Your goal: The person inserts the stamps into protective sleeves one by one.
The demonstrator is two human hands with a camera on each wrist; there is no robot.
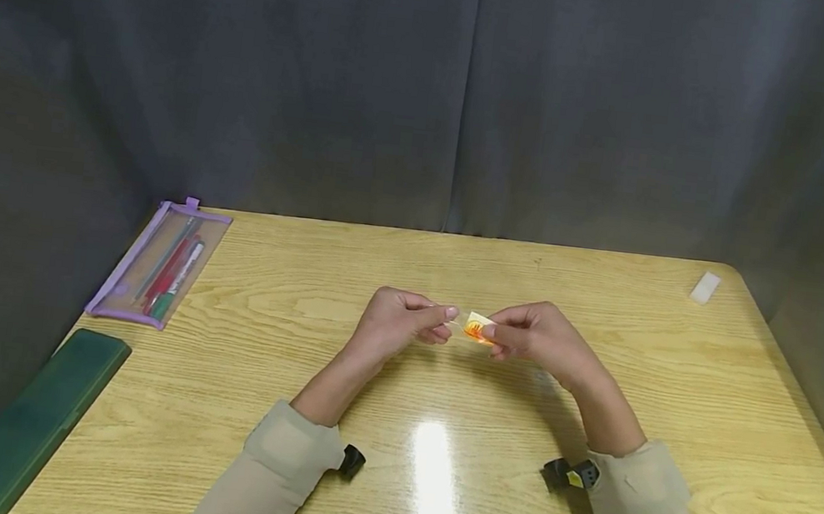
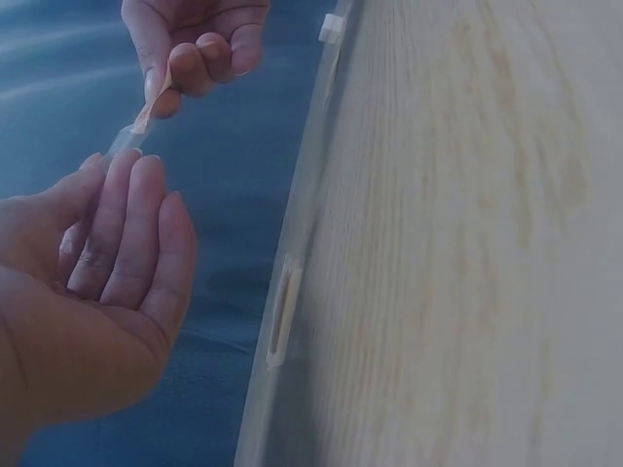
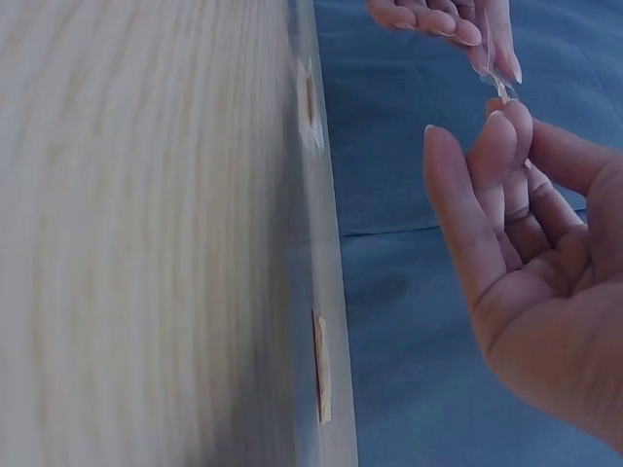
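Note:
My right hand [image 1: 541, 339] pinches a small white, yellow and orange printed piece [image 1: 478, 328], paper-like, between thumb and fingers. Facing it, my left hand [image 1: 403, 321] pinches a thin clear strip [image 2: 125, 140], which looks like plastic film. In the left wrist view the strip meets the lower end of the printed piece. Both hands are held close together above the middle of the table [image 1: 275, 410], with a narrow gap between the fingertips. What kind of thing the printed piece is, I cannot tell.
A mesh pouch [image 1: 131, 261] with purple edging holds pens at the back left. Nearer on that side lies a dark green case [image 1: 36, 419]. A small white block [image 1: 705, 288] sits near the back right corner. Dark curtains [image 1: 324, 89] hang behind the table.

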